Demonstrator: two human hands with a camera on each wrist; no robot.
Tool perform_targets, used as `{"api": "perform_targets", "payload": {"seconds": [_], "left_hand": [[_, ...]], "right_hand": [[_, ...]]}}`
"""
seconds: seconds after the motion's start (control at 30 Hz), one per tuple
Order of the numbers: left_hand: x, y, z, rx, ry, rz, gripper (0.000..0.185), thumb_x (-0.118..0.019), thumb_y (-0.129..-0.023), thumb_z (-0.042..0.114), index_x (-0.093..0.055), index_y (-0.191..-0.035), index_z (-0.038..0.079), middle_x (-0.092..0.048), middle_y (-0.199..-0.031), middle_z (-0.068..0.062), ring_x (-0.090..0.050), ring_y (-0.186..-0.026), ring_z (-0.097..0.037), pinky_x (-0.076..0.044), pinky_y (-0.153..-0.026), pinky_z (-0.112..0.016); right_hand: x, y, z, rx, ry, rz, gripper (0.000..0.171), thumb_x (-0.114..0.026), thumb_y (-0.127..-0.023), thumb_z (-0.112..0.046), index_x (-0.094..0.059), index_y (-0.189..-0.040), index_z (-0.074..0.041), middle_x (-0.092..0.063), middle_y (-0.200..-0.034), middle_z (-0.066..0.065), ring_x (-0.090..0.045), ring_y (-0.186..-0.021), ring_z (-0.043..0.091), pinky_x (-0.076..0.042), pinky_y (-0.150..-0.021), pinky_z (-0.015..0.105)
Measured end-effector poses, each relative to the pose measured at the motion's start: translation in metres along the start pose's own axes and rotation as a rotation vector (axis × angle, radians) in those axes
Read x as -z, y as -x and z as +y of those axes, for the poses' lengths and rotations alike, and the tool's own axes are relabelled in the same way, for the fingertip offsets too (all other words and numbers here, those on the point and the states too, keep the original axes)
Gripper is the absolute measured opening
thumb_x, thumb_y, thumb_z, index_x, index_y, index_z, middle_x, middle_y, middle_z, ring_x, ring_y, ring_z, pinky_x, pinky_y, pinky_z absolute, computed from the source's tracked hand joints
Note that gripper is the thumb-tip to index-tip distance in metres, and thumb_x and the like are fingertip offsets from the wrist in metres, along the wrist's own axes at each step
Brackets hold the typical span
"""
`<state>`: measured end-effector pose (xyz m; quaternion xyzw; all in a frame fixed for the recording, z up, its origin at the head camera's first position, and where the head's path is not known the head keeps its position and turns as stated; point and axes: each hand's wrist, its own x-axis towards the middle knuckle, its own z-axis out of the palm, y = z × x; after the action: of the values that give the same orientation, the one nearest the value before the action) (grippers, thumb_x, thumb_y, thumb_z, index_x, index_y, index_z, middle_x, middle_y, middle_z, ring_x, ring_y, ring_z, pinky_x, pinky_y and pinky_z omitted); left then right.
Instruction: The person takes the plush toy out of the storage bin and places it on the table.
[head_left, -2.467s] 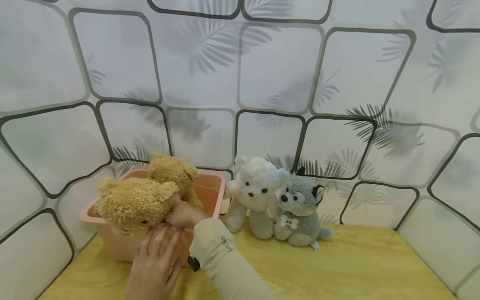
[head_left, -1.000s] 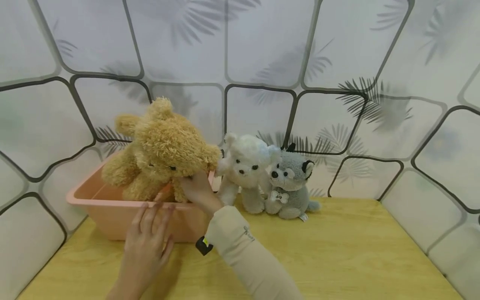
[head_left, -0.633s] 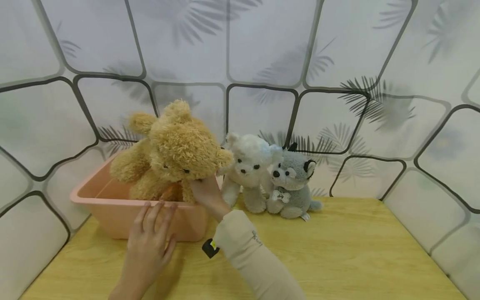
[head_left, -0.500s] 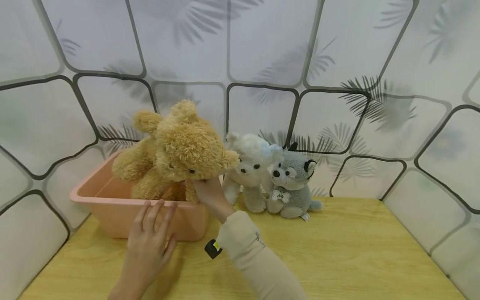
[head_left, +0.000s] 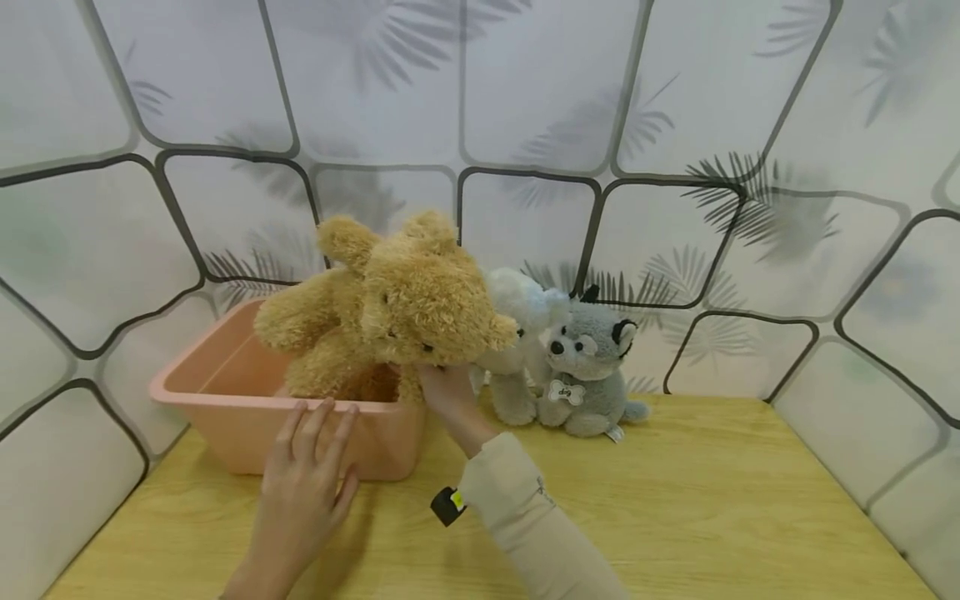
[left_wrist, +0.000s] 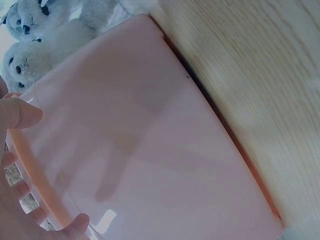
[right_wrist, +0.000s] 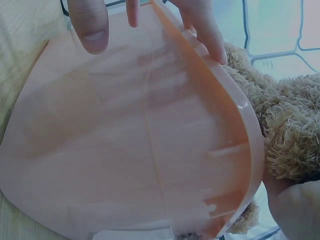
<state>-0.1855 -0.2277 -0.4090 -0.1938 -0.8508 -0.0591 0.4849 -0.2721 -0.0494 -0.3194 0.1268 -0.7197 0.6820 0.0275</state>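
A golden-brown teddy bear [head_left: 427, 300] leans sideways over the right end of a pink plastic tub [head_left: 247, 429], its head just past the rim. Under the head, my right hand [head_left: 450, 404] grips the bear near its neck; the fur hides most of the fingertips. My left hand [head_left: 300, 483] rests at the tub's front wall, fairly straight fingers reaching over the rim. In the left wrist view its thumb [left_wrist: 25, 114] lies on the outer side of the tub. The bear's fur [right_wrist: 295, 125] shows beyond the rim in the right wrist view.
A white plush dog [head_left: 513, 383] sits right of the tub, partly hidden behind the bear. Beside it is a grey plush husky [head_left: 596, 383] with a bone-shaped tag. Everything stands on a yellow wood-grain table [head_left: 675, 500] before a patterned curtain [head_left: 540, 100].
My right hand has lifted the bear from low in the tub and carried it rightward, so it now covers part of the white dog. The left hand stays at the rim.
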Motion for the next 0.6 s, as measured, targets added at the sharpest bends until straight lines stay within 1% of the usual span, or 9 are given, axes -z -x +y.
{"api": "perform_targets", "payload": {"seconds": [0.1,0.23,0.3,0.33,0.37,0.47,0.53,0.57,0.6], "left_hand": [[0.0,0.001,0.0,-0.001,0.0,0.005,0.056,-0.032,-0.105,0.037,-0.053,-0.143,0.002,-0.05,-0.136,-0.032,-0.044,-0.125,-0.057,-0.046,-0.089,-0.071],[-0.001,0.001,-0.001,0.001,0.002,0.015,0.056,-0.033,-0.105,0.037,-0.053,-0.143,0.002,-0.05,-0.136,-0.032,-0.044,-0.125,-0.057,-0.046,-0.089,-0.071],[-0.001,0.001,-0.002,0.004,0.005,0.023,0.056,-0.033,-0.105,0.037,-0.053,-0.143,0.002,-0.05,-0.137,-0.032,-0.044,-0.126,-0.057,-0.046,-0.089,-0.072],[-0.001,0.0,-0.002,0.004,0.004,0.026,0.055,-0.033,-0.104,0.036,-0.053,-0.143,0.002,-0.05,-0.137,-0.032,-0.044,-0.126,-0.056,-0.045,-0.089,-0.071],[-0.001,0.0,-0.002,0.005,0.006,0.03,0.055,-0.034,-0.104,0.036,-0.053,-0.143,0.002,-0.05,-0.137,-0.032,-0.044,-0.126,-0.056,-0.045,-0.09,-0.071],[-0.002,-0.001,-0.002,-0.004,0.01,0.034,0.055,-0.036,-0.103,0.034,-0.053,-0.143,0.001,-0.05,-0.136,-0.032,-0.045,-0.125,-0.055,-0.044,-0.093,-0.07],[-0.003,-0.001,-0.003,-0.01,0.012,0.03,0.055,-0.036,-0.103,0.034,-0.053,-0.143,0.0,-0.05,-0.135,-0.033,-0.045,-0.125,-0.055,-0.043,-0.096,-0.069],[-0.003,0.0,-0.003,-0.011,0.012,0.032,0.054,-0.036,-0.103,0.034,-0.054,-0.142,0.0,-0.05,-0.135,-0.033,-0.045,-0.125,-0.055,-0.043,-0.096,-0.069],[-0.002,0.0,-0.003,-0.012,0.013,0.034,0.054,-0.036,-0.103,0.034,-0.054,-0.142,0.0,-0.05,-0.134,-0.033,-0.046,-0.124,-0.055,-0.043,-0.096,-0.069]], "right_hand": [[0.002,0.001,0.003,0.017,-0.036,0.018,0.04,-0.056,-0.104,-0.011,-0.051,-0.144,-0.004,-0.053,-0.143,0.015,-0.049,-0.134,0.034,-0.044,-0.108,0.052],[0.008,0.004,0.006,0.033,-0.132,-0.016,0.041,-0.053,-0.106,-0.012,-0.046,-0.146,-0.008,-0.05,-0.144,0.013,-0.048,-0.134,0.031,-0.044,-0.107,0.051],[0.012,0.006,0.006,0.018,-0.166,-0.037,0.045,-0.052,-0.107,-0.015,-0.041,-0.15,-0.013,-0.045,-0.148,0.008,-0.044,-0.137,0.025,-0.042,-0.108,0.049],[0.014,0.006,0.006,0.01,-0.194,-0.059,0.045,-0.051,-0.107,-0.016,-0.039,-0.151,-0.014,-0.044,-0.148,0.006,-0.044,-0.135,0.022,-0.043,-0.108,0.048],[0.015,0.007,0.007,0.006,-0.204,-0.071,0.044,-0.05,-0.108,-0.018,-0.039,-0.15,-0.014,-0.047,-0.142,0.007,-0.05,-0.126,0.021,-0.045,-0.103,0.045],[0.021,0.011,0.007,-0.038,-0.18,-0.094,0.043,-0.047,-0.109,-0.024,-0.039,-0.149,-0.012,-0.048,-0.135,0.009,-0.052,-0.109,0.019,-0.046,-0.092,0.041],[0.023,0.012,0.009,-0.057,-0.105,-0.103,0.046,-0.043,-0.11,-0.026,-0.035,-0.152,-0.009,-0.045,-0.14,0.014,-0.052,-0.115,0.025,-0.046,-0.096,0.044],[0.024,0.013,0.01,-0.07,-0.067,-0.094,0.049,-0.041,-0.111,-0.027,-0.031,-0.155,-0.008,-0.041,-0.145,0.016,-0.05,-0.121,0.028,-0.043,-0.1,0.046],[0.024,0.011,0.014,-0.062,-0.047,-0.087,0.051,-0.039,-0.111,-0.027,-0.027,-0.157,-0.006,-0.034,-0.153,0.018,-0.042,-0.134,0.031,-0.04,-0.107,0.05]]}}
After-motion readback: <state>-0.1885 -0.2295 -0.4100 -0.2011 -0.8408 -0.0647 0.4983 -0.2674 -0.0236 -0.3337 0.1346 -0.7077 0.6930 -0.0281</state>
